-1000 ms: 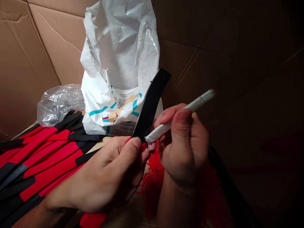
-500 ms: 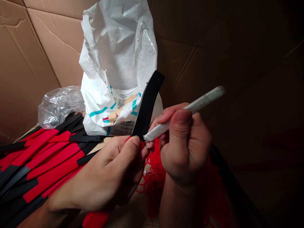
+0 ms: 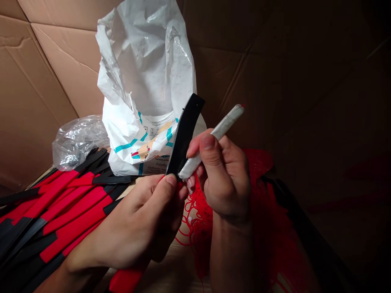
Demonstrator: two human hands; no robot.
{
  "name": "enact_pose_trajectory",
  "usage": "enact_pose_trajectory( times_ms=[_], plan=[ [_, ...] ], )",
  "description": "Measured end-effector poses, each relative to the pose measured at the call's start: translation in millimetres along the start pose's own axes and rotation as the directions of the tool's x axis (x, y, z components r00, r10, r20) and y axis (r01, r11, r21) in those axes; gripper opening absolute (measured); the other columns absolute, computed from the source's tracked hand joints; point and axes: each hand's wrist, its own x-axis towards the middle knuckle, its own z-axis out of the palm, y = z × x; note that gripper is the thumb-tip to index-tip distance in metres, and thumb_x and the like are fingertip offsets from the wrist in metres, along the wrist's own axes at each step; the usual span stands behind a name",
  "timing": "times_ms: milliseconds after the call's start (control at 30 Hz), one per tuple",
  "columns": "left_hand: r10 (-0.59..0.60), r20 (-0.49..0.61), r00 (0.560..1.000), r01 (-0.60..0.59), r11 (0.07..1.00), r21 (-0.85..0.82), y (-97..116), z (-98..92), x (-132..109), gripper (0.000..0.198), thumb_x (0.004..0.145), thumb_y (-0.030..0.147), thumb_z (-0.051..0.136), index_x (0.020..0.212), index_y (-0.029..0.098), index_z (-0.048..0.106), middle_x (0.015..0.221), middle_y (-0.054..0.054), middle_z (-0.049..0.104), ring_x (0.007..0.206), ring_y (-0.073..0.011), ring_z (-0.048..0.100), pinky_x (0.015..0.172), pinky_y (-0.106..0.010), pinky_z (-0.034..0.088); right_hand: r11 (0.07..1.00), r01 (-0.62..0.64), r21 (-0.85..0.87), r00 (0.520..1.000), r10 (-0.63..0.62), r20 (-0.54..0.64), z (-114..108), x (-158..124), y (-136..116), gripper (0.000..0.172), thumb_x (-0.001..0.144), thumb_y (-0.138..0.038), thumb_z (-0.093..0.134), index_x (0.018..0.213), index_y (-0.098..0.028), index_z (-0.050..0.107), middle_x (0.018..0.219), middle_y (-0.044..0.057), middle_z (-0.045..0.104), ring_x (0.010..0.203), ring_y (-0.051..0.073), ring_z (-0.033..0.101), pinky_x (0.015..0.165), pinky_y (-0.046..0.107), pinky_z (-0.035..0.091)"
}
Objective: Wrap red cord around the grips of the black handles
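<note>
My left hand (image 3: 131, 224) pinches the lower end of a flat black strip (image 3: 185, 134), which stands tilted up with red thread wound at its base. My right hand (image 3: 224, 175) grips a white wrapped stick (image 3: 212, 142) between thumb and fingers. The stick's lower end touches or nearly touches the strip near my left thumb. A tangle of red thread (image 3: 198, 228) hangs below and behind my hands. My left forearm lies beside a pile of red-covered black strips (image 3: 70, 211).
A crumpled white polyethylene mailer bag (image 3: 143, 81) stands behind the strip, with a clear plastic bag (image 3: 77, 142) to its left. Cardboard box walls (image 3: 61, 73) surround the work area. A dark bar (image 3: 308, 232) runs along the lower right.
The white stick has swung from pointing right to a steeper angle, its upper end moving left. More red thread shows right of my right hand, and the view has shifted slightly left.
</note>
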Motion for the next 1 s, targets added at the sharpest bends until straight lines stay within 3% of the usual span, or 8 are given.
enact_pose_trajectory(
  times_ms=[200,367,500,767,1000],
  plan=[
    [0.102,0.038,0.994,-0.104,0.994,0.038,-2.2,-5.0,3.2,0.053,0.093,0.068,0.072,0.078,0.019,0.055,0.059,0.005,0.047,0.048,-0.0059,0.038,0.043,-0.016,0.031,1.0,0.026,0.001,0.999,-0.026,-0.034,2.2,-0.7,-1.0,0.033,0.108,-0.051,0.062,0.089,-0.024,0.066,0.055,-0.007,0.049,0.043,0.009,0.056,0.039,0.018,0.044],
    [0.0,0.014,1.0,0.0,1.0,-0.024,0.2,-3.0,1.3,0.049,0.091,0.065,0.074,0.085,0.021,0.052,0.055,0.009,0.046,0.038,-0.0035,0.03,0.035,-0.013,0.027,0.998,0.045,-0.053,0.998,-0.047,-0.03,3.3,-1.4,1.0,0.033,0.109,-0.05,0.062,0.089,-0.024,0.067,0.054,-0.007,0.053,0.043,0.009,0.057,0.041,0.019,0.047],
    [-0.076,-0.044,0.996,0.072,0.995,-0.075,5.5,0.0,-3.4,0.045,0.091,0.059,0.076,0.087,0.023,0.05,0.055,0.011,0.045,0.037,-0.0016,0.027,0.035,-0.011,0.027,1.0,0.027,0.016,0.999,-0.027,0.019,3.5,-0.8,6.5,0.031,0.109,-0.046,0.063,0.089,-0.023,0.067,0.054,-0.008,0.052,0.044,0.007,0.054,0.043,0.017,0.046],
    [-0.029,-0.027,0.999,0.027,0.997,-0.071,5.1,1.1,-6.2,0.042,0.105,0.056,0.056,0.084,0.021,0.049,0.057,0.008,0.046,0.038,-0.0021,0.029,0.036,-0.011,0.027,0.996,0.006,0.093,1.0,-0.005,-0.006,4.1,0.6,3.4,0.031,0.108,-0.048,0.063,0.089,-0.023,0.065,0.055,-0.007,0.052,0.044,0.009,0.056,0.041,0.017,0.045],
    [-0.043,-0.038,0.998,0.039,0.995,-0.087,5.8,2.1,-7.1,0.043,0.101,0.055,0.064,0.082,0.02,0.048,0.057,0.008,0.046,0.039,-0.0017,0.029,0.036,-0.01,0.028,0.996,0.013,0.089,1.0,-0.012,-0.011,5.1,0.4,3.9,0.031,0.108,-0.049,0.063,0.09,-0.024,0.065,0.055,-0.008,0.052,0.044,0.009,0.056,0.04,0.017,0.045]
  ],
)
